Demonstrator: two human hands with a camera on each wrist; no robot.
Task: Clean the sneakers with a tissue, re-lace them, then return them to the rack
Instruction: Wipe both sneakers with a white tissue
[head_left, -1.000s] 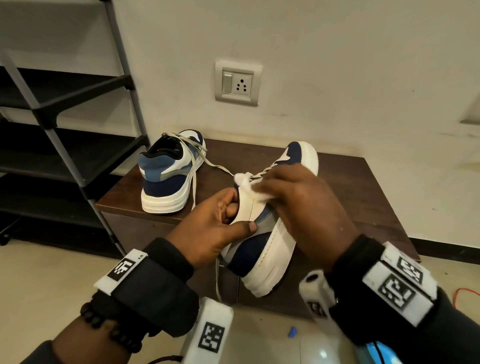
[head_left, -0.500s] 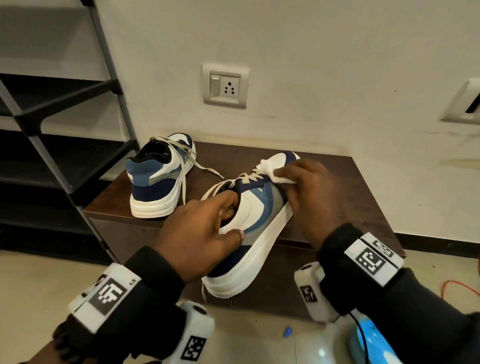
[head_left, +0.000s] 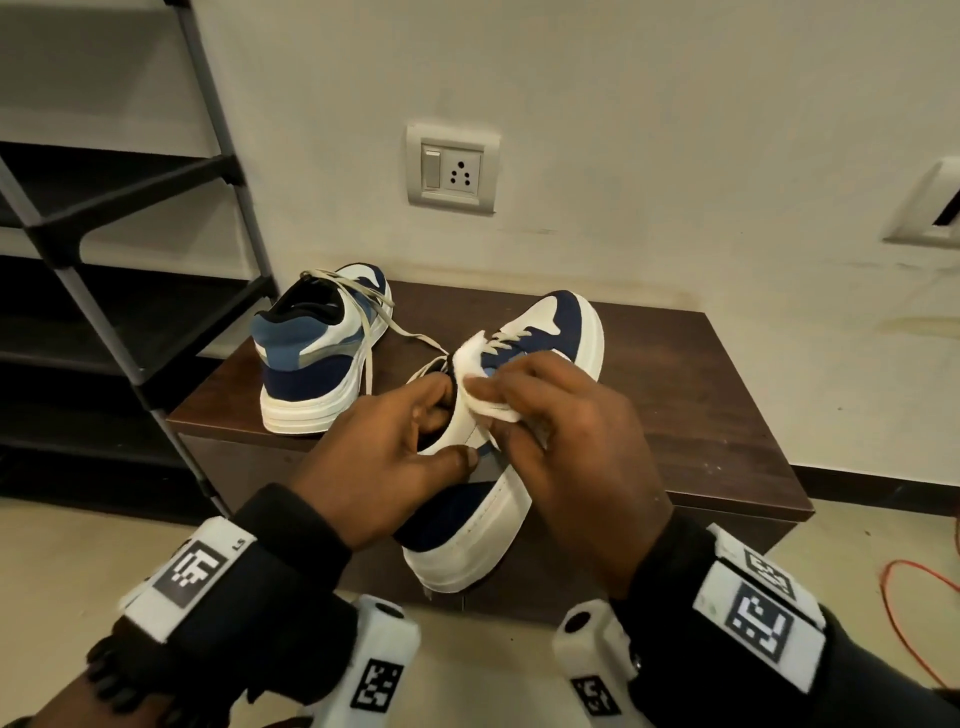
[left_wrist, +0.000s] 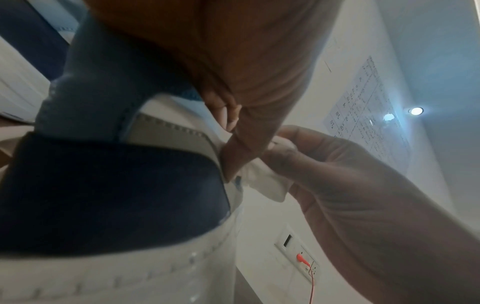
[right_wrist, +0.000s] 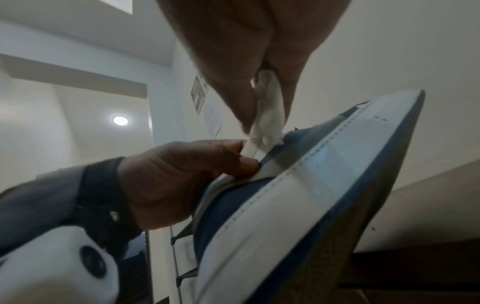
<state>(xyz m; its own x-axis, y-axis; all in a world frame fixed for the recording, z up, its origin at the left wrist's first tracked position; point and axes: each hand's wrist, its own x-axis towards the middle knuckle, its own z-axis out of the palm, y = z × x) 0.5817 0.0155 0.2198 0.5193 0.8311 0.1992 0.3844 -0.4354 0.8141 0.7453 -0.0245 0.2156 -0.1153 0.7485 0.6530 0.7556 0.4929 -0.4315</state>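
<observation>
A navy-and-white sneaker (head_left: 524, 395) is held tilted on its side, toe propped on the dark wooden counter (head_left: 691, 405) and heel hanging out past the front edge, while a folded white tissue (head_left: 480, 376) is pressed against its upper side panel near the laces. The shoe is steadied by the left hand (head_left: 384, 462), whose fingers are hooked inside the collar with the thumb clamped on the outer wall; the tissue is pinched and pushed flat by the right hand (head_left: 571, 447), so both grips are closed on their loads. The wipe is judged best done in short strokes along the panel seams, with firm counter-pressure from the fingers inside the collar so the soft wall is not caved in, and with the tissue refolded once a face is soiled. The loose lace ends should be kept clear of the wiping path. The second sneaker (head_left: 322, 353) stands upright at the counter's left end, heel toward the camera, laces trailing loose. A black metal rack (head_left: 130, 291) stands just beside it, and a wall socket (head_left: 451, 174) is mounted above. Whether any dirt remains cannot be judged: the contact patch is covered by the right hand, the far side of the held shoe is unseen, and both wrist views are blurred.
</observation>
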